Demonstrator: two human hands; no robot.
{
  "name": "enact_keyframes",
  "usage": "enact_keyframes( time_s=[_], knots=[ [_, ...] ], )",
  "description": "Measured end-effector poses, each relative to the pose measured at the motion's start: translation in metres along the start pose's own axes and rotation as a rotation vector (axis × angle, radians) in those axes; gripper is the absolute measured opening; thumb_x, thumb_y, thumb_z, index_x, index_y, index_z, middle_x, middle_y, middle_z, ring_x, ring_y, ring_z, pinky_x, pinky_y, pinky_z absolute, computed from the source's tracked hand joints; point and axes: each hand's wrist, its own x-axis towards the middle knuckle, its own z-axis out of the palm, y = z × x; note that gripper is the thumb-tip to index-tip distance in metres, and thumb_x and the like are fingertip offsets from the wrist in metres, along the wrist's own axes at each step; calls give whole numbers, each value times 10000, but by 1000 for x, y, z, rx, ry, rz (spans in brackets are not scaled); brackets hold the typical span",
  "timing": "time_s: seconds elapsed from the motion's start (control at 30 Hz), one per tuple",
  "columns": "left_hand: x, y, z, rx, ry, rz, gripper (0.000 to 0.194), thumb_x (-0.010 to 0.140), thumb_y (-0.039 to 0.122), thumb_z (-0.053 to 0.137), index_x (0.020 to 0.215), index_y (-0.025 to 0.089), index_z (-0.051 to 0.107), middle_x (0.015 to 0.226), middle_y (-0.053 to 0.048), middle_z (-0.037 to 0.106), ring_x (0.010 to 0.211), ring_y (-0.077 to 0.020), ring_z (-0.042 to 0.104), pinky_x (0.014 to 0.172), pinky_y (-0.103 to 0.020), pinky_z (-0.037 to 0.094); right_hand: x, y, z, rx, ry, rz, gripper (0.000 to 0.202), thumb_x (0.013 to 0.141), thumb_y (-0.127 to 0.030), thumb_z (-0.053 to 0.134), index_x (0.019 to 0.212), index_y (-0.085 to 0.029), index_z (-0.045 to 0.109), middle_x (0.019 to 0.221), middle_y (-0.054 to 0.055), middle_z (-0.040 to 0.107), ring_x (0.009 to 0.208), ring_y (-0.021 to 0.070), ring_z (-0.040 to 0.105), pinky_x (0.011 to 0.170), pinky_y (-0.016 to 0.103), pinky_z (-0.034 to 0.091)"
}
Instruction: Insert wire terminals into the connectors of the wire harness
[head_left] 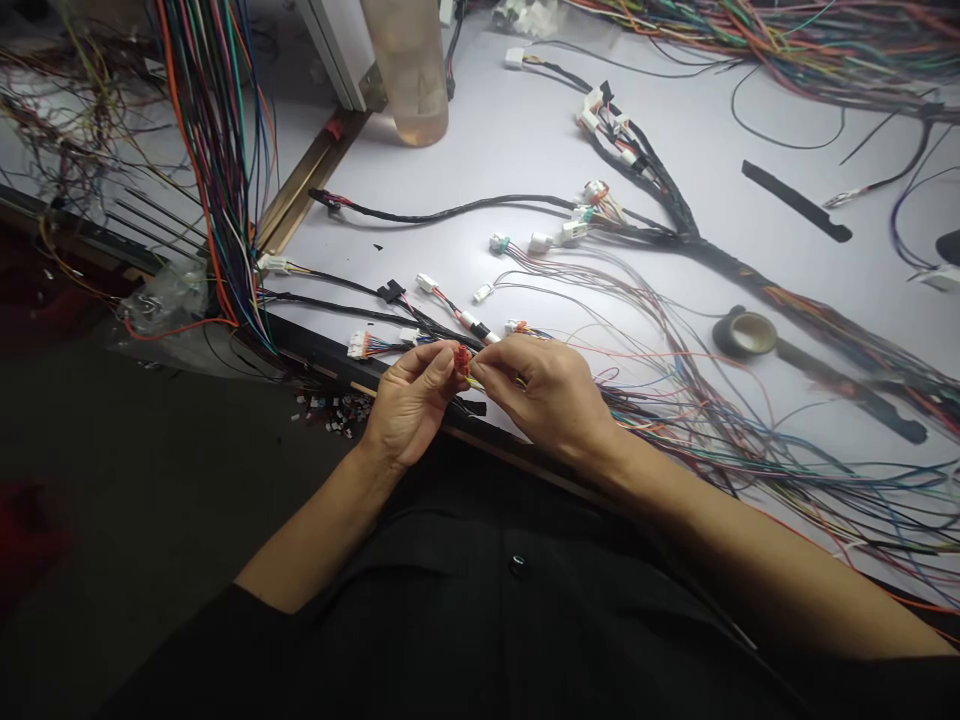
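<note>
Near the table's front edge, my left hand pinches a small red-orange connector between thumb and fingers. Just right of it, my right hand is closed, its thumb and index fingertip together at a thin yellow wire by the connector. The exact wire end is hidden by the fingertips. Behind the hands lie a white multi-pin connector with coloured wires, a black clip and a small white connector. Loose coloured wires run off to the right from under my right hand.
A black-taped harness trunk crosses the table, with a tape roll beside it. A bottle of liquid stands at the back. Thick hanging wires and a plastic bag are at left. Small parts lie below the edge.
</note>
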Motion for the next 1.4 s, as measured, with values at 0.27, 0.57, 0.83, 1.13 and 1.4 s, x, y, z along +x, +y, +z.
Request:
enact_keyframes(
  time_s=[0.27, 0.57, 0.83, 1.13, 1.4],
  knots=[
    [0, 0, -2, 2, 3, -8, 281, 549, 203, 894, 782, 167, 743, 760, 0, 736, 680, -71, 663, 679, -157, 541, 2, -2, -4, -118, -85, -67, 230, 934, -263, 513, 834, -173, 700, 768, 23, 680, 661, 125, 574, 659, 285, 350],
    [1, 2, 0, 37, 72, 26, 232, 615, 234, 859, 791, 172, 720, 781, 19, 719, 661, -70, 651, 665, -190, 560, 2, 8, -32, -98, -101, -76, 295, 984, -312, 456, 927, -170, 709, 836, 47, 710, 726, 139, 611, 706, 296, 383],
    [1, 9, -7, 179, 93, 197, 301, 635, 217, 846, 908, 179, 724, 822, 3, 703, 751, -96, 662, 686, -209, 580, -26, 26, -63, -60, 40, 50, 266, 961, -332, 494, 914, -174, 703, 847, 53, 728, 775, 164, 653, 717, 296, 462],
    [-13, 13, -10, 207, 107, 175, 232, 649, 221, 828, 857, 162, 743, 800, -11, 694, 716, -98, 649, 694, -217, 588, -40, 19, -51, -212, -83, -127, 211, 930, -378, 546, 920, -213, 677, 950, 47, 712, 875, 195, 617, 788, 347, 393],
    [-16, 12, -14, 220, 123, 153, 214, 652, 208, 818, 845, 152, 744, 792, -16, 691, 714, -108, 651, 662, -216, 588, -48, 13, -30, -283, -2, -96, 204, 940, -308, 534, 840, -217, 686, 843, 20, 725, 766, 156, 622, 756, 341, 345]
  ],
)
